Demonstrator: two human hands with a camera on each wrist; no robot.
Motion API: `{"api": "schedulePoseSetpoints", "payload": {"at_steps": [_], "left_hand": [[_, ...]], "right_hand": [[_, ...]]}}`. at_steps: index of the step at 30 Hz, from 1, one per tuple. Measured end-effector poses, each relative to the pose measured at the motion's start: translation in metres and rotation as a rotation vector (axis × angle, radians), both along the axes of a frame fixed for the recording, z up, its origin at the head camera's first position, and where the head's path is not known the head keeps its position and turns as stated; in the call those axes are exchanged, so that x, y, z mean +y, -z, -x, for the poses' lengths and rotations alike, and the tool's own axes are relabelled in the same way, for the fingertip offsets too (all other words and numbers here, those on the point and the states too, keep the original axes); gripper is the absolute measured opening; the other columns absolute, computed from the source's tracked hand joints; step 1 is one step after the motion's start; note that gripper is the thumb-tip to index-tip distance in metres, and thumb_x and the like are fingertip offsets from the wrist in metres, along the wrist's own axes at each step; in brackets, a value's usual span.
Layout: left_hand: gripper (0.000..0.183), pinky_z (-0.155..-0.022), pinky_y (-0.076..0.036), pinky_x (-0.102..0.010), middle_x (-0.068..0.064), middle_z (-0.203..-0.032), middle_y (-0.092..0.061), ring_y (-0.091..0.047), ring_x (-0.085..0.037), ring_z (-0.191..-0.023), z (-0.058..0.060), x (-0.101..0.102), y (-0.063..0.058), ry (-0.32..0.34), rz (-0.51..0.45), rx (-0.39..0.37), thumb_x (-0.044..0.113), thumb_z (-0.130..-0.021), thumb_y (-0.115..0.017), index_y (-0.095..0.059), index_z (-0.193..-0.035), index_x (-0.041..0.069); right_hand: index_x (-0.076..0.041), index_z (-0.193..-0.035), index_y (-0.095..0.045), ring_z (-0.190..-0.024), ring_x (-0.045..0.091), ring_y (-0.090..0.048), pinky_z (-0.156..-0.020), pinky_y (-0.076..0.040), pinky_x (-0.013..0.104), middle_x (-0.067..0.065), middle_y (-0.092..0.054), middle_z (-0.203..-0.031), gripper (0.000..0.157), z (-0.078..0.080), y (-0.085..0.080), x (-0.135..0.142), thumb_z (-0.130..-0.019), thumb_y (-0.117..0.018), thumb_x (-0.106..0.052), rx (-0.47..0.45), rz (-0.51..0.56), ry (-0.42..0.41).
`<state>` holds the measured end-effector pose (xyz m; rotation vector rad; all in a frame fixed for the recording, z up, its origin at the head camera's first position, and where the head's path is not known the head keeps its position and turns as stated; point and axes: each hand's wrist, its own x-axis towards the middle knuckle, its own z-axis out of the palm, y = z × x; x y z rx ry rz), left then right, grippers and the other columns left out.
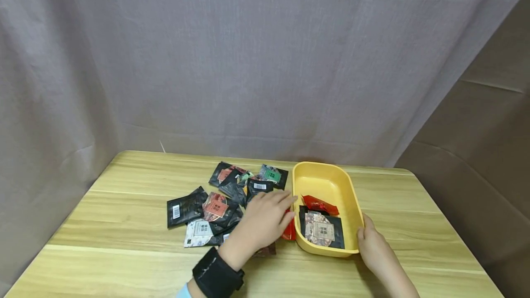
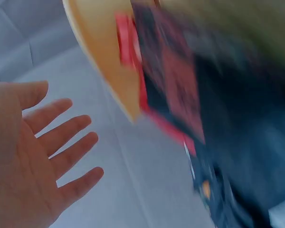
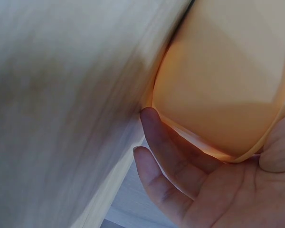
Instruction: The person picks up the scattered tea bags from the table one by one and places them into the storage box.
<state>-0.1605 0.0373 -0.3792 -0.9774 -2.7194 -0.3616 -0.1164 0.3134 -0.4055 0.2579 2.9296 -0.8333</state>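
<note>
My left hand (image 1: 265,220) hovers over the pile of sachets beside the left wall of a yellow plastic tub (image 1: 320,182). Its fingers are spread and hold nothing, as the left wrist view shows. Under and beside that hand lie a red sachet (image 1: 289,231) and several black ones, partly hidden by it. With my right hand (image 1: 374,246) I grip the tub's near right corner, thumb at the rim and fingers curled around the outside wall (image 3: 218,102). Inside the tub are a red sachet (image 1: 320,205) and black sachets, the top one with a beige label (image 1: 324,231).
Left of the tub, black sachets with coloured labels overlap in a loose heap, among them a red-labelled one (image 1: 216,207), a green-labelled one (image 1: 272,175) and a white-patterned one (image 1: 202,232). A grey cloth (image 1: 248,68) hangs behind the wooden table (image 1: 116,224).
</note>
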Motion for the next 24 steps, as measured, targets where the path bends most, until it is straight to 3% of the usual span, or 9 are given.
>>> {"api": "schedulePoseSetpoints", "payload": {"at_steps": [8, 14, 18, 24], "left_hand": [[0.070, -0.112, -0.031, -0.056, -0.012, -0.154, -0.040, -0.037, -0.032, -0.141, 0.014, -0.079, 0.008, -0.142, -0.070, -0.198, 0.037, -0.096, -0.065, -0.035, -0.155, 0.015], [0.076, -0.109, -0.031, -0.062, -0.026, -0.152, -0.036, -0.037, -0.044, -0.138, 0.015, -0.131, 0.015, -0.291, -0.089, -0.329, 0.028, -0.090, -0.075, -0.038, -0.151, 0.003], [0.074, -0.105, -0.034, -0.064, -0.034, -0.148, -0.037, -0.039, -0.051, -0.133, 0.016, -0.155, 0.019, -0.365, -0.085, -0.369, 0.022, -0.087, -0.077, -0.042, -0.146, -0.005], [0.077, -0.102, -0.037, -0.065, -0.038, -0.145, -0.037, -0.039, -0.055, -0.130, 0.019, -0.174, 0.024, -0.441, -0.066, -0.478, 0.021, -0.084, -0.080, -0.042, -0.144, -0.009]], "right_hand": [[0.016, -0.149, -0.015, -0.124, 0.058, -0.043, -0.098, -0.037, 0.069, 0.045, -0.038, -0.136, 0.052, -0.001, 0.001, -0.001, -0.105, -0.026, -0.011, 0.015, -0.002, -0.011], [0.016, -0.148, -0.017, -0.123, 0.057, -0.045, -0.097, -0.039, 0.068, 0.045, -0.040, -0.134, 0.052, 0.000, 0.000, -0.002, -0.104, -0.026, -0.011, 0.026, -0.001, -0.015], [0.015, -0.148, -0.016, -0.124, 0.057, -0.044, -0.099, -0.037, 0.068, 0.045, -0.038, -0.136, 0.052, 0.000, 0.000, -0.003, -0.105, -0.026, -0.012, 0.011, 0.010, -0.008], [0.015, -0.148, -0.015, -0.125, 0.057, -0.042, -0.100, -0.037, 0.068, 0.044, -0.036, -0.138, 0.053, 0.000, 0.000, -0.001, -0.105, -0.026, -0.012, -0.007, 0.009, 0.008]]}}
